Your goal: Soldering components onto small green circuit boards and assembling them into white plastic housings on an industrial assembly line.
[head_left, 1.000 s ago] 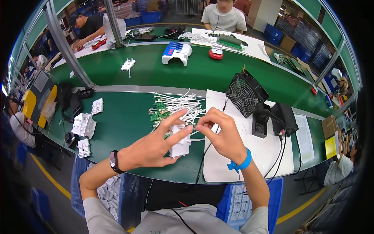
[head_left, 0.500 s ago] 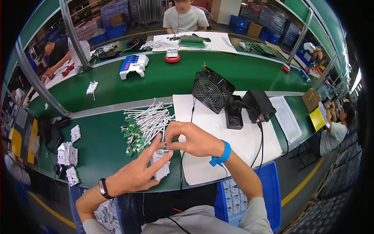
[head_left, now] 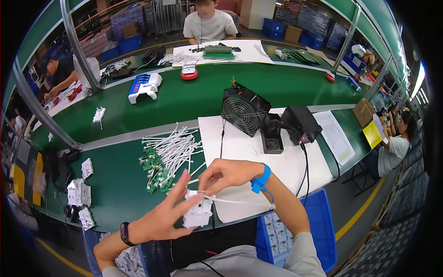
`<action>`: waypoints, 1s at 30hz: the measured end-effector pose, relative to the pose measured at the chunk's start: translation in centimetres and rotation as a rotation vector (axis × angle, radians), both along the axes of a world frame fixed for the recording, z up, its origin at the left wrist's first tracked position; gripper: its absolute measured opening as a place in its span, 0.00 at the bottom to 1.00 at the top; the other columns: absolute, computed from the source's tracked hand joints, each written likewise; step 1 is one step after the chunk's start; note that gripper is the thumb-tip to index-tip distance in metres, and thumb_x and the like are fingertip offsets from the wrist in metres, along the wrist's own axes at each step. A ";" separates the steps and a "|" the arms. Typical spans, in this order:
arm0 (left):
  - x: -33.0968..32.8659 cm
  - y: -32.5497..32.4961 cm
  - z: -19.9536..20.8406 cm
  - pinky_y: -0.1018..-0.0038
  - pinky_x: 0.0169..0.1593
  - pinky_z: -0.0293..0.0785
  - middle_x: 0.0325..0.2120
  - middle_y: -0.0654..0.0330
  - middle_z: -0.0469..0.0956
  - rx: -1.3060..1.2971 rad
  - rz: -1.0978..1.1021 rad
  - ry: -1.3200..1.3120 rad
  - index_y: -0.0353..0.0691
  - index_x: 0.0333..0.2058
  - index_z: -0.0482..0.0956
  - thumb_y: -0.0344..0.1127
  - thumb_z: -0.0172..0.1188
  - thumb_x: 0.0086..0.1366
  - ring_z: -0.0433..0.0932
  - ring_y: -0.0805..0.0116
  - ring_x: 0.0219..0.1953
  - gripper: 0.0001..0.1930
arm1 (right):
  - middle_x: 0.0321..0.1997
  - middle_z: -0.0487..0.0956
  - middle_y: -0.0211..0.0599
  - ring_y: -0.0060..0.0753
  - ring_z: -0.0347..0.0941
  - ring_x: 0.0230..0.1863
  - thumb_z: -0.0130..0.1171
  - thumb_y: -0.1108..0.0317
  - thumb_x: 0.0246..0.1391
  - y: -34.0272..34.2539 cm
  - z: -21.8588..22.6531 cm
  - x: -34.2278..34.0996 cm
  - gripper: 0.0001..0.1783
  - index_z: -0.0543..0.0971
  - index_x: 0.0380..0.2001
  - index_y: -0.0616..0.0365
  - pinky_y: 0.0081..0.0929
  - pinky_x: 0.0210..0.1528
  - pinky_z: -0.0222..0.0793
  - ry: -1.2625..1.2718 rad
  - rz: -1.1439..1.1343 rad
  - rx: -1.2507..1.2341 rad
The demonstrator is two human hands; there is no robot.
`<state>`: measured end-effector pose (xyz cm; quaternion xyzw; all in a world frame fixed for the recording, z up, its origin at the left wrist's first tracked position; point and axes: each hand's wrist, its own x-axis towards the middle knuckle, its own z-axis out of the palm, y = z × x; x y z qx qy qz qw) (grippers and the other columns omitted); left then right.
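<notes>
A white plastic housing (head_left: 199,216) stands near the front edge of the bench, and my left hand (head_left: 159,217) is closed around its left side. My right hand (head_left: 233,173), with a blue wrist strap, pinches at the top of the housing. From its fingertips a thin white cable (head_left: 228,201) trails off to the right; whether its end is seated in the housing is hidden by the fingers. Just beyond both hands lies a heap of white cables (head_left: 177,145) with small green circuit boards (head_left: 156,167) at its left side.
White housings (head_left: 79,192) sit at the bench's left. A black fan (head_left: 245,111) and a black power box (head_left: 301,123) stand on white sheeting (head_left: 240,152). Beyond runs a green belt (head_left: 194,92) with a blue-and-white casing (head_left: 145,87). A blue bin (head_left: 318,226) is below right. Co-workers sit around.
The white cable now stretches to the right from my right hand's fingers. More of the housing shows between my hands. The whole view has shifted slightly.
</notes>
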<state>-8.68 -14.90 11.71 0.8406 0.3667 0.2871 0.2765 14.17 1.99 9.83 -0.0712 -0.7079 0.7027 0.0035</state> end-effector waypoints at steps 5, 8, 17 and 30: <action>-0.3 1.3 -1.3 0.60 0.68 0.67 0.69 0.42 0.61 -0.447 0.100 -0.250 0.41 0.76 0.42 0.29 0.73 0.59 0.67 0.56 0.68 0.55 | 0.39 0.84 0.31 0.19 0.78 0.42 0.66 0.73 0.59 0.2 -1.4 0.9 0.10 0.84 0.42 0.68 0.22 0.52 0.73 0.053 -0.259 -0.077; 0.5 3.2 -2.5 0.69 0.60 0.73 0.59 0.51 0.75 -0.568 0.152 -0.466 0.39 0.73 0.52 0.30 0.70 0.63 0.75 0.67 0.58 0.45 | 0.37 0.84 0.31 0.17 0.78 0.39 0.65 0.74 0.59 -0.7 -2.5 0.9 0.08 0.84 0.40 0.68 0.21 0.48 0.74 0.070 -0.387 -0.030; 3.4 8.3 -6.4 0.78 0.30 0.69 0.25 0.63 0.80 -0.310 0.527 -0.387 0.33 0.33 0.77 0.32 0.67 0.66 0.73 0.81 0.28 0.09 | 0.36 0.82 0.34 0.22 0.78 0.37 0.65 0.69 0.61 -2.0 -5.3 0.6 0.14 0.82 0.46 0.67 0.21 0.40 0.74 0.089 -0.793 0.219; 8.1 13.8 -8.4 0.75 0.33 0.68 0.28 0.63 0.76 -0.370 0.642 -0.678 0.34 0.35 0.75 0.33 0.65 0.68 0.70 0.78 0.30 0.09 | 0.29 0.79 0.43 0.42 0.79 0.26 0.58 0.77 0.60 -6.4 -6.1 0.4 0.22 0.78 0.58 0.65 0.36 0.28 0.73 0.002 -1.199 1.160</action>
